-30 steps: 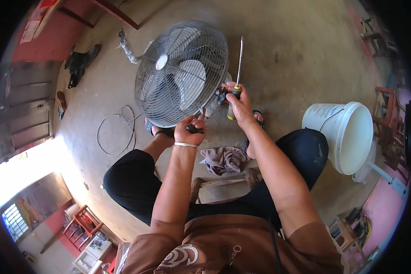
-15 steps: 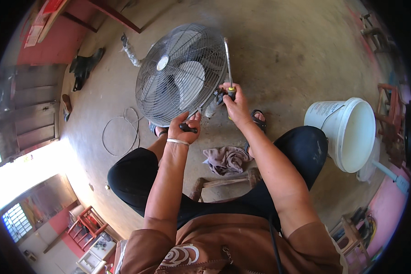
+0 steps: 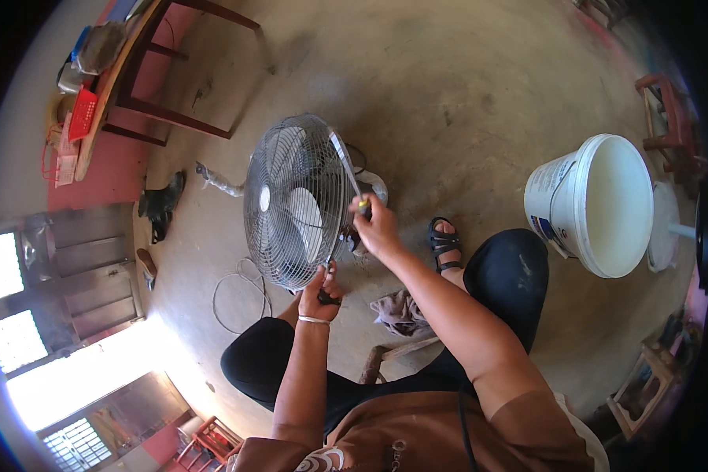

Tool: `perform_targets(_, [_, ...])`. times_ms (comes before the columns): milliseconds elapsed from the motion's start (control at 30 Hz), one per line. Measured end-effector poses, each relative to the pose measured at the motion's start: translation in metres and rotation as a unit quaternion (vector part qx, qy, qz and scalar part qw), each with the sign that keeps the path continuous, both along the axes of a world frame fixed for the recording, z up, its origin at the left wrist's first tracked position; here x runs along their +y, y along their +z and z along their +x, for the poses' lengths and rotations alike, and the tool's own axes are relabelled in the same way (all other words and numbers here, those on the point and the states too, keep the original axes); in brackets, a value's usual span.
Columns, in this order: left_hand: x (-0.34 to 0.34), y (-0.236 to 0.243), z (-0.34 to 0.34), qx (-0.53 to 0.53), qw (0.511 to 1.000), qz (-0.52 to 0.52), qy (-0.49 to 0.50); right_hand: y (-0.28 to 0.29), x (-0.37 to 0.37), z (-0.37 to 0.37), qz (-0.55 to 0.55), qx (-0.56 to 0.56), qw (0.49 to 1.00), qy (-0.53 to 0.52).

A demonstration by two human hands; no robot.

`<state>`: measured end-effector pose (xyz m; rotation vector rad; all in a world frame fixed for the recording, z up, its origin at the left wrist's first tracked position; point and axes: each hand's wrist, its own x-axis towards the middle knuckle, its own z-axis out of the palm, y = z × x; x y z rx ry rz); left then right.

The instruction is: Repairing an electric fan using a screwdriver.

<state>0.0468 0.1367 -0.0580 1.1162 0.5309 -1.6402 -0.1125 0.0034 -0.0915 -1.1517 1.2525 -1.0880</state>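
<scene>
A round fan (image 3: 279, 236) with a wire cage and pale blades stands on the floor before me, its face turned to the left. My right hand (image 3: 379, 228) is closed round the yellow-and-black handle of a screwdriver (image 3: 344, 157), whose long metal shaft points up along the right edge of the cage. At the cage's lower rim, my left hand (image 3: 319, 288) grips a black-handled tool (image 3: 329, 299); its working end is too small to make out. Behind the cage, the motor and stand are partly hidden by my right hand and the cage.
A white bucket (image 3: 558, 204) lies tipped at the right. A crumpled cloth (image 3: 401, 313) and wooden stool (image 3: 374, 362) are near my legs. A looped cable (image 3: 216, 303) lies left of the fan. Far left are a table (image 3: 153, 106) and dark boots (image 3: 161, 206).
The view has shifted, showing more of the table. The fan's face has turned further left. My right hand with the screwdriver has moved closer to the cage, its shaft now leaning left.
</scene>
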Motion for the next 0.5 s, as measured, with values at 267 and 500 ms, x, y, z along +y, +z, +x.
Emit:
perform_targets(267, [0.003,-0.014,0.01,0.047,0.999,-0.016,-0.002,0.006,-0.061,-0.009,0.22,-0.281,0.933,-0.036])
perform_targets(500, [0.041,-0.018,0.019,0.036,0.998,-0.028,-0.041,-0.023,-0.033,-0.023,0.007,0.15,0.986,0.078])
